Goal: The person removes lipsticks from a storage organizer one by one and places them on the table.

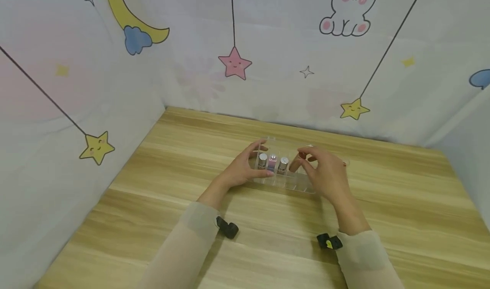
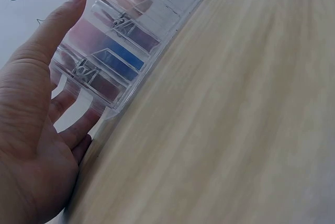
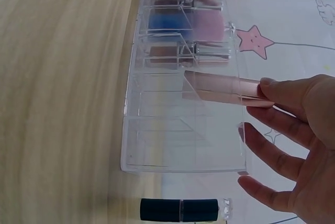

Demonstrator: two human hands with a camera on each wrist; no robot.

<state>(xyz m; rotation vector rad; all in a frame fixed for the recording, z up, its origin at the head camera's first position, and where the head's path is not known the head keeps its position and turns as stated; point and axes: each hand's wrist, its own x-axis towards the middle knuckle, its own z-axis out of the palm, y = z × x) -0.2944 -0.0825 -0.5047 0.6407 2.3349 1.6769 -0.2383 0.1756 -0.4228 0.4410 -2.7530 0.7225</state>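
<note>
A clear plastic lipstick organizer (image 1: 302,183) stands on the table, divided into compartments. My left hand (image 1: 241,168) grips its left end, thumb along the front and fingers behind. Three tubes sit in the left compartments: a silver-capped lipstick (image 1: 262,160), a pink-and-blue tube (image 1: 272,163) and another silver-capped lipstick (image 1: 283,165). Between thumb and index finger, my right hand (image 1: 330,174) pinches the upper end of a shiny rose-gold lipstick tube (image 3: 220,89). That tube tilts, its lower end inside the compartment beside the second silver cap. The other right fingers spread near the organizer's top edge.
Beyond the organizer's right end stands a dark tube (image 3: 178,210) with a clear faceted knob. The wood-grain table (image 1: 268,242) meets a white cloth backdrop (image 1: 275,93) printed with stars behind and at the sides. Black wrist cameras sit on both sleeves.
</note>
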